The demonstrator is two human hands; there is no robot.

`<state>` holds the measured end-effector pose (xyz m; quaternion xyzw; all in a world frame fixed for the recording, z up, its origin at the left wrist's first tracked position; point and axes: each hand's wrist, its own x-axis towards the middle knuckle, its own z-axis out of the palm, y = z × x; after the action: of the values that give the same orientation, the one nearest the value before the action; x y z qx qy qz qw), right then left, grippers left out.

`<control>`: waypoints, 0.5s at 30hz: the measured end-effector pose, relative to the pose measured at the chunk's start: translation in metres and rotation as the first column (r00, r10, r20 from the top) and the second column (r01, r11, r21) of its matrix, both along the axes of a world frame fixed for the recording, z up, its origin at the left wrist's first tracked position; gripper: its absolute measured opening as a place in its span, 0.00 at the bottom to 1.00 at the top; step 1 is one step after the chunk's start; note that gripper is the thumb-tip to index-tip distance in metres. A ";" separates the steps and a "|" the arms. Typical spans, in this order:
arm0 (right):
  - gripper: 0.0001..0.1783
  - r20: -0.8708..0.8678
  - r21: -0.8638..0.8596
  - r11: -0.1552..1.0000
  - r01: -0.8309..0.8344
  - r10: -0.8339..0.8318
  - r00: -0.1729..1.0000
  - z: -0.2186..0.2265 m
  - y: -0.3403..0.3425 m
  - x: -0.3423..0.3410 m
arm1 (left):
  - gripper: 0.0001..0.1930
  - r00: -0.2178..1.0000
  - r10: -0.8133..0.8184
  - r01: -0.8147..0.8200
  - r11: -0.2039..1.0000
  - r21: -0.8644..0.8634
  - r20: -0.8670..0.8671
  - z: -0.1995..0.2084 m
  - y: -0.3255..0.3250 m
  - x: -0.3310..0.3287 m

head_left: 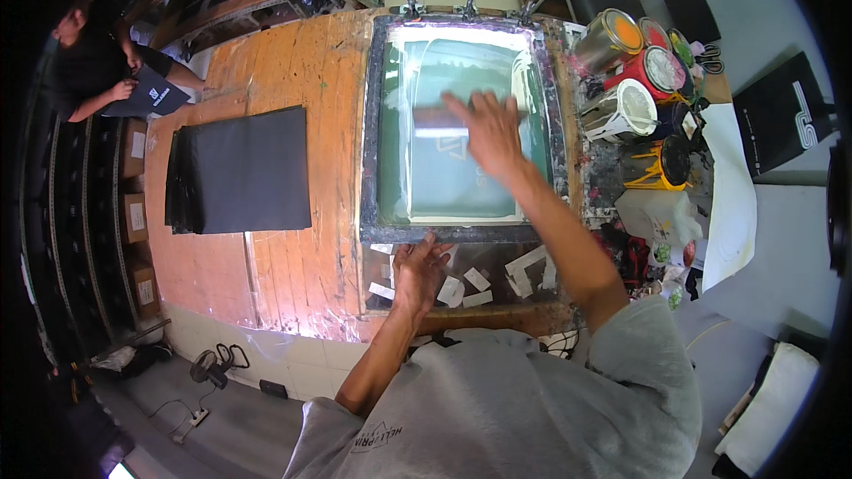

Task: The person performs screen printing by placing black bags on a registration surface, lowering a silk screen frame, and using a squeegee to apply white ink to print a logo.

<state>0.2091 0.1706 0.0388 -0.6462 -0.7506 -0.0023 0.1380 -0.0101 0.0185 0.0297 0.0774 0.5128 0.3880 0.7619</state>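
Observation:
A screen printing frame with a dark, taped rim and a green mesh lies on the wooden table in front of me. My right hand grips a squeegee across the upper part of the mesh; the hand is slightly blurred and covers part of the tool. White ink streaks run along the mesh edges, and a pale logo shows in its middle. At the near rim, my left hand has its thumb on the frame's edge and its other fingers curled against it.
A stack of black sheets lies on the table to the left. Ink cans crowd the right side. Clamps hold the far rim. White tape pieces lie near me. At far left another person holds a dark printed sheet.

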 end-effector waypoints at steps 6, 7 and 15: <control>0.40 -0.060 0.019 1.000 -0.005 0.006 0.998 0.057 -0.133 -0.047 | 0.14 0.997 -0.008 0.004 0.998 0.055 0.078 0.026 0.009 -0.003; 0.38 -0.054 0.023 1.000 -0.009 0.010 0.998 0.070 -0.140 -0.050 | 0.14 0.994 -0.008 0.001 0.998 0.066 0.105 0.033 0.012 -0.003; 0.30 0.006 0.423 0.906 -0.013 0.012 1.000 0.158 -0.071 -0.031 | 0.12 0.956 -0.121 -0.045 0.839 0.542 0.267 0.097 0.065 -0.002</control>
<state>0.1779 0.0995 0.1965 -0.5963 -0.7366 -0.1649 0.2734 -0.0126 0.0831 0.1270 0.2420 0.2629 0.5087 0.7833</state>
